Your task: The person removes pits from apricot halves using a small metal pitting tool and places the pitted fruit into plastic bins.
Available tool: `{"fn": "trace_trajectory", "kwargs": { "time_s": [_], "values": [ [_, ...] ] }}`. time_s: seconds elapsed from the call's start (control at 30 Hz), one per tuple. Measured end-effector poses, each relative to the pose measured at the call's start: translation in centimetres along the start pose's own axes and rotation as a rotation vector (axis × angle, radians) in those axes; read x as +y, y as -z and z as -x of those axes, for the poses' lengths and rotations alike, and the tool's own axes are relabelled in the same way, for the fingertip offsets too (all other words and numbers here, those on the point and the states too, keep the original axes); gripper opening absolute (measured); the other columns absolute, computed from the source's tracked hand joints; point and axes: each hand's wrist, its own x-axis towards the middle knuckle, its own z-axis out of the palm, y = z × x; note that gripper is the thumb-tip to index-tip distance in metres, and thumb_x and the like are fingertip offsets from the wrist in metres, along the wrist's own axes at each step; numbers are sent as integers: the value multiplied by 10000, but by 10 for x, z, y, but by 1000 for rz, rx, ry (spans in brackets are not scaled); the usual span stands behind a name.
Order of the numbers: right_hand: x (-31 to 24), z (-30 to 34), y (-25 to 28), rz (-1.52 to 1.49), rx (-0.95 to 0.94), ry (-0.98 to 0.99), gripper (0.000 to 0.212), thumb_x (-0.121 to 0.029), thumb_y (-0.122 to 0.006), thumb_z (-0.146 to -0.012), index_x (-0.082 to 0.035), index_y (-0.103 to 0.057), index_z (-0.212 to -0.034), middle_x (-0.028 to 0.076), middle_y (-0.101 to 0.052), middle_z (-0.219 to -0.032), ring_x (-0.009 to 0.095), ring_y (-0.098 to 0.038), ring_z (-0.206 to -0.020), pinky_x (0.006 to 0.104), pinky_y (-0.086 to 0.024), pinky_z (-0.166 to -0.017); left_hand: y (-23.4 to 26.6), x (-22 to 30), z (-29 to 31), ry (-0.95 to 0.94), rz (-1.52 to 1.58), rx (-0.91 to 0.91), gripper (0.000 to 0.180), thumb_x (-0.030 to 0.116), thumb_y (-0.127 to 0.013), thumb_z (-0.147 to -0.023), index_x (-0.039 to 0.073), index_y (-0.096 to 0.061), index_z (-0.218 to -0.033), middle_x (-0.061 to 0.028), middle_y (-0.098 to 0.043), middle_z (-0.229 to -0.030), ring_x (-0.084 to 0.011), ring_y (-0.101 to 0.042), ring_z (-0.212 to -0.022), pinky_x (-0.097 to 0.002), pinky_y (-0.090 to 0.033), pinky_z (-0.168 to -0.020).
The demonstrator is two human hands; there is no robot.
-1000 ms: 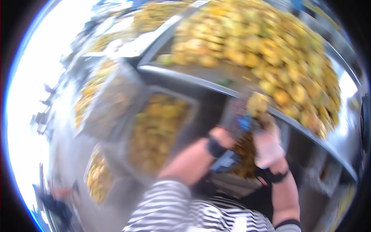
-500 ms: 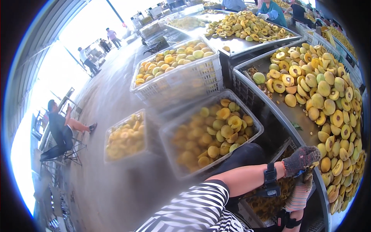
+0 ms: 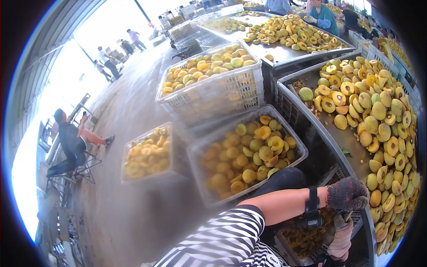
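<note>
My left hand, in a dark knitted glove, is closed at the near rim of a metal-edged table heaped with halved yellow stone fruit. Just below it is my right hand in a pale striped glove, its fingers curled up close under the left. Whatever the two hands grip is hidden between them. Beneath them stands a crate holding brownish-yellow fruit scraps. A dark strap with a small box circles my left wrist.
Left of my knee sits an open crate of fruit. Behind it is a white crate piled with fruit, and a smaller crate stands on the floor. A seated person is at far left; co-workers stand by the far table.
My right hand has dropped slightly away from the left, which has turned a little and moved down. The view has shifted slightly, so the crates and table sit further right.
</note>
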Motion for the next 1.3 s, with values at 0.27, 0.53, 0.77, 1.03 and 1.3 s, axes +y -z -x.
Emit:
{"fn": "trace_trajectory", "kwargs": {
  "time_s": [0.27,0.53,0.77,1.03,1.3],
  "values": [
    [22,7,3,304,112,43,655,-474,-709,-775,44,-544,-1141,207,-631,-1008,352,-626,-872,417,-507,-779,-23,-4,6,334,462,244,194,201,-639,-880,9,-645,-849,-47,-600,-697,-81,-524,-657,-268,-459,-588],
    [50,39,7,613,84,122,587,-441,-675,-808,21,-544,-1147,194,-641,-968,355,-638,-839,408,-526,-731,-1,14,-4,423,294,-297,195,213,-685,-827,30,-725,-880,-83,-706,-783,-125,-609,-677,-307,-502,-626],
    [-11,55,26,357,-115,-86,477,-379,-652,-827,-2,-561,-1105,181,-658,-913,355,-650,-818,402,-532,-686,-21,6,14,512,538,-310,200,221,-702,-824,37,-706,-901,-67,-691,-817,-115,-602,-716,-298,-501,-607],
    [-36,36,33,689,-264,77,293,-292,-645,-830,-54,-626,-1001,179,-654,-883,359,-645,-827,429,-518,-695,57,29,29,627,104,112,309,245,-684,-844,55,-637,-1084,-102,-663,-1008,-221,-618,-933,-338,-512,-824],
    [-50,32,54,483,-275,72,387,-351,-692,-819,-5,-593,-962,228,-641,-785,401,-625,-786,443,-493,-661,155,56,14,480,-1516,-39,507,370,-677,-824,45,-582,-1201,-198,-606,-1170,-359,-577,-1089,-405,-462,-928]
  ]
}}
